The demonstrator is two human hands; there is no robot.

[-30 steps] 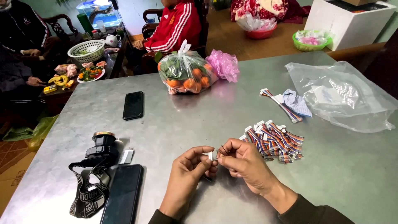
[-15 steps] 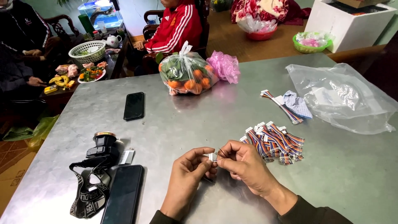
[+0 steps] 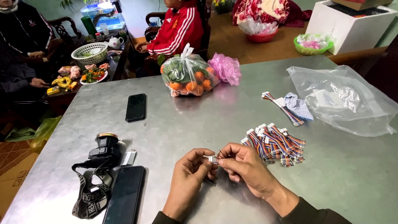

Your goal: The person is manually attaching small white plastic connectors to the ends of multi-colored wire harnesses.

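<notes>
White plastic connector (image 3: 213,159) is being pinched between left hand (image 3: 188,176) and right hand (image 3: 244,168), beside piled rainbow-striped ribbon cables (image 3: 275,143) on the steel table (image 3: 207,120).

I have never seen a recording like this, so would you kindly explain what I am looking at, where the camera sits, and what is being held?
There is no machine here: a person works with two bare hands, and the single camera is worn on their head, looking down. The left hand and right hand meet over a grey metal table, and together pinch a small white plastic connector with thin dark wires. Just right of the hands lies a pile of rainbow-coloured ribbon cables with white plugs; beyond it, a large clear plastic bag. To the left lie a black headlamp with strap and a black phone; a second black phone lies farther off, near a tied bag of oranges and leaves. Other people sit beyond the table.
</notes>
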